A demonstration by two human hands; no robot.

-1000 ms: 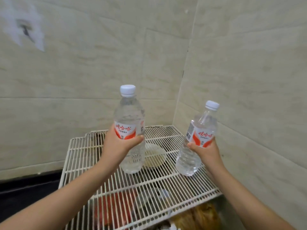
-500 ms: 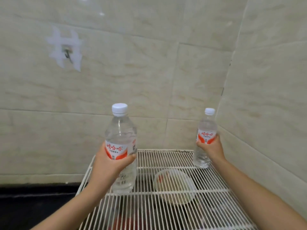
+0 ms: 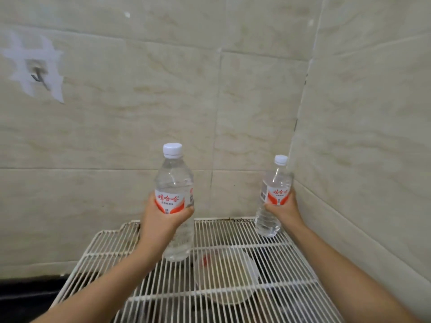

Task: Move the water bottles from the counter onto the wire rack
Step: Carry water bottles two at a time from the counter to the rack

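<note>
Bottles number two, each clear plastic with a white cap, a red-and-white label and water inside, each held cap up. The left hand has its fingers curled round the label of the nearer bottle. The right hand grips the farther bottle at the label's lower edge, close to the corner of the tiled walls. Beneath both sets of fingers lies one white wire rack; whether either base touches it cannot be told. One pale bowl shows through the wires, below and between the fingers.
</note>
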